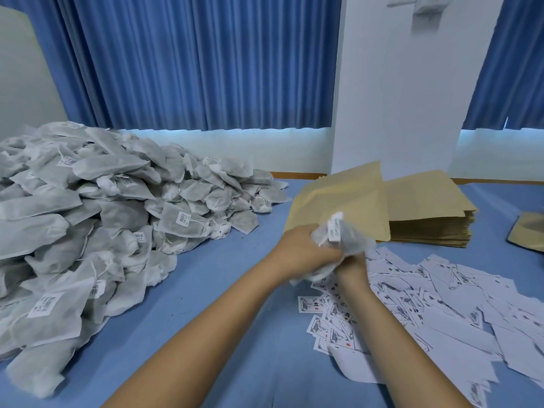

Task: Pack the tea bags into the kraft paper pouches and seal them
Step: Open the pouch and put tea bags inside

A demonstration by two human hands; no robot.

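Head view: the left hand and right hand are both clamped round a bundle of tea bags, the left from the side and the right from underneath. An upright pouch rises just behind the grip; I cannot tell which fingers steady it. The bags look light, soft and crushable, with loose strings and tags likely to snag, so holding the bundle round its middle seems sound. The pouch looks thin and easily creased, and is best taken by its mouth edge. The loose pile of tea bags lies well left of the grip, the stack of pouches behind and to its right, and printed paper slips below it on the table.
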